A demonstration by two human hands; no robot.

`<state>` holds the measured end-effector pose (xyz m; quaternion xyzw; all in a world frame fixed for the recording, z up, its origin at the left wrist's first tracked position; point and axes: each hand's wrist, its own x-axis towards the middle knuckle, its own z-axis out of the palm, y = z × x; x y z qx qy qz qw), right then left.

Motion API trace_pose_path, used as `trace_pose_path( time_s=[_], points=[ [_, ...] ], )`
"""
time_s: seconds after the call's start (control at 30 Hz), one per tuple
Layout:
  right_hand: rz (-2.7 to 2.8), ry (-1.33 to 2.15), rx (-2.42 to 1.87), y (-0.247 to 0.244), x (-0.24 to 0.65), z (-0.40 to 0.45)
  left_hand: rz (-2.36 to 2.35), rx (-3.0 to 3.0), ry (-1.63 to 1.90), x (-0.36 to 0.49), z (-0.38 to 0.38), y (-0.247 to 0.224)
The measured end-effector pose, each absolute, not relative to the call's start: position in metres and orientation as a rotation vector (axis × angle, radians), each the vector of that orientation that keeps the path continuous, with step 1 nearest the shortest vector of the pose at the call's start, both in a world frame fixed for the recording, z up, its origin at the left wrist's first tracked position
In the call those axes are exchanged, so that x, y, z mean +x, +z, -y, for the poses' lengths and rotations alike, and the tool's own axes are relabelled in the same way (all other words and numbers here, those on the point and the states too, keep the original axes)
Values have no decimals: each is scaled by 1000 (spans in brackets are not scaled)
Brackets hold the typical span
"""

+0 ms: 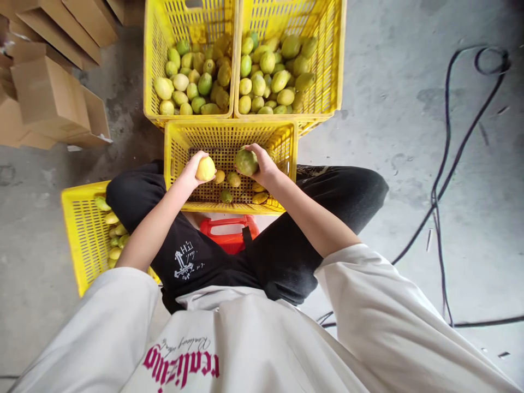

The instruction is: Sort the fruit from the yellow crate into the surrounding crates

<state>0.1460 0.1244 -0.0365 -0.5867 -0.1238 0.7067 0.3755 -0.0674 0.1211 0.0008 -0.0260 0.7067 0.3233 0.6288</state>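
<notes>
My left hand [194, 170] is closed around a bright yellow lemon [205, 168], over the left side of the near yellow crate [231, 207]. Over the right side of that crate, my right hand [264, 165] grips a larger, dull green lemon [246, 162]. Several loose lemons lie on the crate's slotted floor below, among them a yellowish one [233, 179], a green one [226, 196] and a pair [260, 197] near the right wall. The undersides of both held fruits and some fingers are hidden.
Beyond stand two yellow crates, left [186, 115] and right [286, 116], with many green and yellow lemons. Another yellow crate [79, 234] of lemons sits by my left knee. Cardboard boxes [53, 95] are at far left. A red stool [229, 240] shows between my legs; black cable [447, 125] loops across the right floor.
</notes>
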Motion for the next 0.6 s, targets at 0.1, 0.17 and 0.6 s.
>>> trace_pose_path(
  time_s=[0.1,0.17,0.6],
  points=[
    [214,1839,-1540,-31,143,-126,-1633,-47,720,-71,-119,-8],
    [172,1853,-1524,-28,143,-125,-1658,-33,705,-71,-119,-10],
    [158,1819,-1510,-20,137,-128,-1632,-30,719,-66,-123,0]
  ],
)
